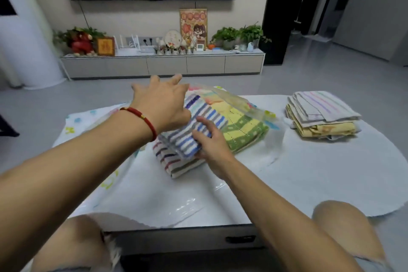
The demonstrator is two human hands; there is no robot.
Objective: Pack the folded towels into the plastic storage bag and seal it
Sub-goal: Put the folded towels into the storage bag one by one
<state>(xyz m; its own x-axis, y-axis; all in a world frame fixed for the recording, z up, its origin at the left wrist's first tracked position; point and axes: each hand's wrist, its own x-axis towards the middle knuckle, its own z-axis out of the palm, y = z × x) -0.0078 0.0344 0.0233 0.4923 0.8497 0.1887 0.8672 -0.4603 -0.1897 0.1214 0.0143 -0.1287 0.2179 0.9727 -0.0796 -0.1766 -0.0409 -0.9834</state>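
hands [163, 104]: 2 | towel stacks [322, 115]: 2 (1 inside bag) | plastic bag [234, 99]: 1

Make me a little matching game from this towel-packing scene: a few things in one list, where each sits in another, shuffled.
Things:
1. blue striped towel
2. green and yellow towel
3. spare towel stack
4. red bracelet

Places:
A. on the left wrist
B. alone at the table's right
C. under the right hand
D. under the clear plastic bag

Pairs: 1-C, 2-D, 3-B, 4-A
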